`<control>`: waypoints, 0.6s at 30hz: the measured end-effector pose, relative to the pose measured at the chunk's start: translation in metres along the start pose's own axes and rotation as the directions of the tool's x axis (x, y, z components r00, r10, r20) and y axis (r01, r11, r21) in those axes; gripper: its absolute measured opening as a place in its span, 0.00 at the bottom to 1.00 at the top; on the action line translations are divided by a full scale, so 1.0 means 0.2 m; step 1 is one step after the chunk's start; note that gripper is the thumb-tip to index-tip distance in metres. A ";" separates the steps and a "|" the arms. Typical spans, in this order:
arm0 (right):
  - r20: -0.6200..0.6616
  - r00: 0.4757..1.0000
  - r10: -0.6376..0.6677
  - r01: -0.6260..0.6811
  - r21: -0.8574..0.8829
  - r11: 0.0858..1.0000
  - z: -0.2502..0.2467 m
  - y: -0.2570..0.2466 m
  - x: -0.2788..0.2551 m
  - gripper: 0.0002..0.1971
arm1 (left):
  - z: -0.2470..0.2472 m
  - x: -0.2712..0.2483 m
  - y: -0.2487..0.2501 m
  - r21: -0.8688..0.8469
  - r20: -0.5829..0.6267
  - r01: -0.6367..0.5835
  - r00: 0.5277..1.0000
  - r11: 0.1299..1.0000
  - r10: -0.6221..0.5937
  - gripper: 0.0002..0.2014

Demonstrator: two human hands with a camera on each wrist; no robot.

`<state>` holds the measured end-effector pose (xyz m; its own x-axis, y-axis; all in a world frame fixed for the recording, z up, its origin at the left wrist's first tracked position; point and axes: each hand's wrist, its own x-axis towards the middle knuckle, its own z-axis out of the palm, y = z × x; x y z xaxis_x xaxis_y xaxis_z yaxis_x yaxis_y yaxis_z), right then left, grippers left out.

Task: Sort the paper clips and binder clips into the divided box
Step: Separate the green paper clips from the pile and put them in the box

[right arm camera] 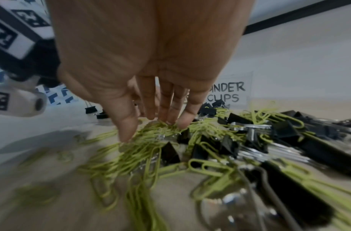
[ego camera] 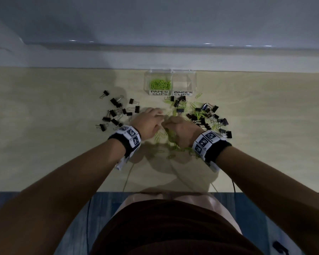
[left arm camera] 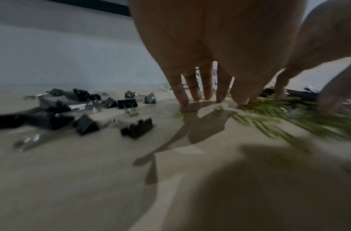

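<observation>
A clear divided box (ego camera: 170, 70) stands at the table's far edge; its left cell, labelled PAPER CLIPS, holds green paper clips (ego camera: 160, 84), while the BINDER CLIPS cell (ego camera: 185, 80) looks empty. My left hand (ego camera: 151, 122) rests with straight fingers (left arm camera: 192, 93) touching the table beside loose green paper clips (left arm camera: 269, 118). My right hand (ego camera: 180, 128) has straight fingers (right arm camera: 166, 109) pressing on a heap of green paper clips (right arm camera: 143, 156) mixed with black binder clips (right arm camera: 285, 129). Neither hand holds anything.
A separate group of black binder clips (ego camera: 116, 111) lies left of my left hand, also seen close up as binder clips (left arm camera: 85, 109). More binder clips (ego camera: 208, 118) mixed with paper clips lie to the right. The wall (ego camera: 155, 56) rises right behind the box.
</observation>
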<state>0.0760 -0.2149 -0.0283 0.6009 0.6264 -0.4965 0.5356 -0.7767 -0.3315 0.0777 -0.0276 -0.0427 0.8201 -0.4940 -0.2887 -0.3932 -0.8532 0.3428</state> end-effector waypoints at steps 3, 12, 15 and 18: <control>0.024 1.000 -0.009 0.010 -0.028 1.000 0.04 0.02 -0.06 0.39 | 0.09 -0.12 0.04 0.056 0.054 -0.039 0.998 0.998 0.035 0.31; -0.068 0.997 -0.026 0.024 -0.034 0.999 0.05 -0.04 -0.08 0.18 | 0.19 -0.21 0.12 -0.275 -0.019 0.119 0.991 0.954 -0.129 0.21; -0.119 0.993 -0.005 0.005 0.000 1.000 0.04 -0.03 -0.06 0.12 | 0.16 -0.16 0.15 -0.301 -0.049 0.162 0.982 0.940 -0.185 0.11; -0.185 0.981 0.060 -0.041 0.108 0.993 0.02 -0.02 -0.05 0.08 | 0.13 -0.11 0.16 -0.265 -0.066 0.174 0.978 0.948 -0.198 0.09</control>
<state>0.0655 -0.2179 -0.0260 0.7312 0.5800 -0.3590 0.4438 -0.8042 -0.3953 0.0355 -0.0479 -0.0483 0.9073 -0.3033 -0.2913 -0.1201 -0.8508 0.5116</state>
